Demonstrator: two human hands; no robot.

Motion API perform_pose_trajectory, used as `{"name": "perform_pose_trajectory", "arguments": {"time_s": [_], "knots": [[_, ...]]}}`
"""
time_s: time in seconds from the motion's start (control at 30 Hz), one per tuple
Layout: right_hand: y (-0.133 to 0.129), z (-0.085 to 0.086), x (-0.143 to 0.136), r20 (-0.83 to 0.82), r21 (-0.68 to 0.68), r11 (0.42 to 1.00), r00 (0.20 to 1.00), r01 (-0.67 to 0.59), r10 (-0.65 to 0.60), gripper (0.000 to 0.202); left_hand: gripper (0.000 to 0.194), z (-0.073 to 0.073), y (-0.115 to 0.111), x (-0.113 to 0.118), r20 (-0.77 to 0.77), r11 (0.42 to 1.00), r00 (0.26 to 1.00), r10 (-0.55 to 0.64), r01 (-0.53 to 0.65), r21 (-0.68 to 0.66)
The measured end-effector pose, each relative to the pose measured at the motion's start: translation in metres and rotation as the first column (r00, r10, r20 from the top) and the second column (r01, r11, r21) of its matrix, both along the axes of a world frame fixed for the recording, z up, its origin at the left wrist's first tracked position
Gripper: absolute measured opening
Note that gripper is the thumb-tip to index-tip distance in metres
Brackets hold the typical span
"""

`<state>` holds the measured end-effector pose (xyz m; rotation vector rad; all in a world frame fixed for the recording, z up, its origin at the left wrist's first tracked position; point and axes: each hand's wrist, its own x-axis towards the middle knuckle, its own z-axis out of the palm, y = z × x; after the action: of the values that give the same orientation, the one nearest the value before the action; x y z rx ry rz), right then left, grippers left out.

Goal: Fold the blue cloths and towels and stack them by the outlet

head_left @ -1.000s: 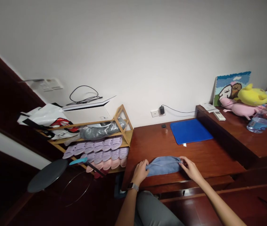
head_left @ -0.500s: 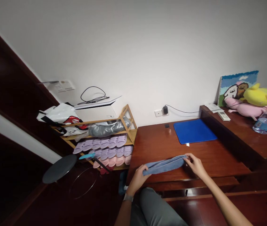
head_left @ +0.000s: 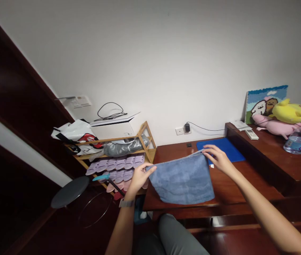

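A blue-grey cloth [head_left: 183, 180] like a small towel hangs spread between my two hands, over the front part of the brown wooden desk [head_left: 254, 177]. At its upper left corner, my left hand [head_left: 141, 176] pinches the edge between thumb and fingers. My right hand [head_left: 215, 157] grips the upper right corner with its fingertips. The top edge is pulled taut and slopes up to the right; the lower part droops toward the desk's front edge. Behind my right hand lies a bright blue mat [head_left: 225, 147], partly covered by the hand and cloth.
Left of the desk stands a wooden shoe rack [head_left: 152, 141] with lilac and pink slippers [head_left: 124, 162] and a white box [head_left: 113, 129]. A round stool [head_left: 71, 192] is further left. On the raised right ledge are a water bottle [head_left: 299, 141], plush toys [head_left: 290, 111] and a remote [head_left: 251, 134].
Both hands have risen and moved slightly apart. The cloth, a narrow folded strip before, now hangs open as a broad sheet. The view has shifted a little.
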<state>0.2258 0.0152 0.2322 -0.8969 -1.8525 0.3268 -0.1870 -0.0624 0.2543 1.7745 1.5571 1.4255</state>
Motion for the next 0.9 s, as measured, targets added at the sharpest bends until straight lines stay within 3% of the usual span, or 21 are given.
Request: {"name": "perform_pose_trajectory", "arguments": {"time_s": [0.07, 0.13, 0.23, 0.33, 0.4, 0.5, 0.6, 0.7, 0.77, 0.83, 0.9], "knots": [[0.009, 0.012, -0.003, -0.009, 0.015, 0.999, 0.999, 0.041, -0.041, 0.039, 0.035, 0.01, 0.003, 0.002, 0.04, 0.999, 0.999, 0.03, -0.031, 0.017], [0.017, 0.017, -0.003, -0.05, -0.052, 0.997, 0.997, 0.056, -0.059, 0.042, 0.038, 0.013, 0.004, 0.002, 0.097, 0.998, 0.994, 0.047, -0.05, 0.023], [0.025, 0.007, 0.012, -0.229, -0.239, 0.971, 0.971, 0.01, -0.066, 0.045, 0.043, -0.002, 0.0, -0.012, 0.207, 0.997, 0.976, 0.074, -0.078, 0.01], [0.035, -0.03, 0.044, -0.4, -0.365, 0.931, 0.901, 0.011, -0.167, 0.048, 0.054, -0.043, -0.003, -0.042, 0.315, 0.987, 0.935, 0.162, -0.158, -0.039], [0.044, -0.064, 0.069, -0.396, -0.436, 0.895, 0.872, 0.097, -0.287, 0.047, 0.063, -0.08, -0.006, -0.065, 0.339, 0.962, 0.9, 0.274, -0.254, -0.104], [0.055, -0.115, 0.098, -0.189, -0.564, 0.758, 0.842, 0.328, -0.505, 0.042, 0.066, -0.138, -0.014, -0.086, 0.295, 0.899, 0.852, 0.433, -0.383, -0.212], [0.053, -0.155, 0.108, 0.017, -0.627, 0.609, 0.791, 0.485, -0.612, 0.038, 0.06, -0.187, -0.027, -0.087, 0.222, 0.856, 0.847, 0.484, -0.405, -0.321], [0.034, -0.187, 0.1, 0.082, -0.635, 0.56, 0.767, 0.532, -0.636, 0.037, 0.054, -0.222, -0.038, -0.08, 0.144, 0.831, 0.865, 0.48, -0.396, -0.391], [0.011, -0.207, 0.088, 0.137, -0.59, 0.588, 0.787, 0.553, -0.602, 0.038, 0.048, -0.237, -0.044, -0.079, 0.099, 0.826, 0.876, 0.472, -0.4, -0.396], [-0.016, -0.227, 0.071, 0.209, -0.507, 0.715, 0.874, 0.481, -0.439, 0.042, 0.043, -0.247, -0.047, -0.083, 0.059, 0.824, 0.881, 0.47, -0.414, -0.386], [-0.043, -0.244, 0.053, 0.305, -0.442, 0.852, 0.94, 0.279, -0.149, 0.047, 0.04, -0.255, -0.05, -0.09, 0.023, 0.821, 0.881, 0.473, -0.431, -0.375]]}}
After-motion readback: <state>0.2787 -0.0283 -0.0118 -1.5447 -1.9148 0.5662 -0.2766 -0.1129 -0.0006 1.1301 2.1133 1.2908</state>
